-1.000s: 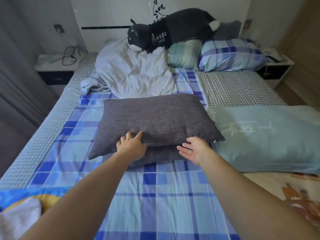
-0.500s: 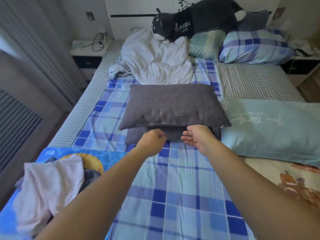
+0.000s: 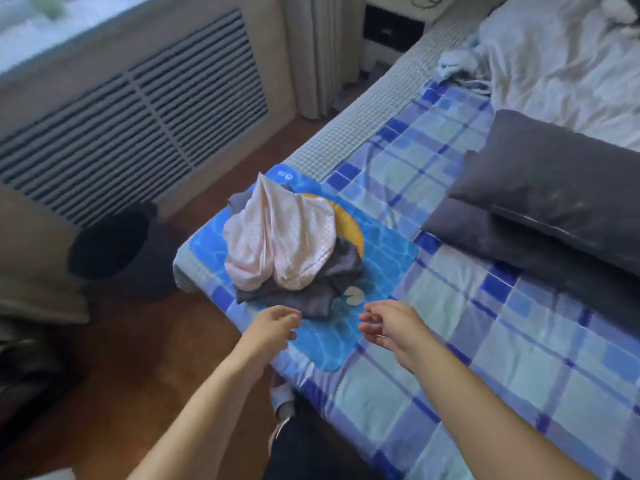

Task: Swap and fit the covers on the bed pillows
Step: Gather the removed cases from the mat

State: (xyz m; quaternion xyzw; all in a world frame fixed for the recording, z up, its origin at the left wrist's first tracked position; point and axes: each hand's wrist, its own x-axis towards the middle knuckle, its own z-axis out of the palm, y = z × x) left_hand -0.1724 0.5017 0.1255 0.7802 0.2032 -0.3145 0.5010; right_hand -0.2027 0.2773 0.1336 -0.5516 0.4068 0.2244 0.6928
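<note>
A heap of loose covers lies on the bed's near left corner: a pale pink cover (image 3: 280, 240) on top of a dark grey cover (image 3: 311, 292), both resting on a bright blue printed cloth (image 3: 388, 251). My left hand (image 3: 273, 325) hovers just in front of the heap, fingers loosely curled and holding nothing. My right hand (image 3: 391, 323) hangs beside it over the blue cloth, fingers relaxed, also holding nothing. Two dark grey pillows (image 3: 554, 188) lie stacked at the right on the blue plaid sheet (image 3: 485, 341).
A crumpled white duvet (image 3: 561, 64) fills the bed's far end. A slatted radiator cover (image 3: 131, 116) lines the wall at left, with a dark round object (image 3: 114, 244) on the wooden floor (image 3: 145, 358) below it. A curtain (image 3: 318, 46) and nightstand (image 3: 391, 29) stand beyond.
The view swung left from the stacked grey pillows to the heap of covers. Both hands left the pillows and now hover at the heap's near edge.
</note>
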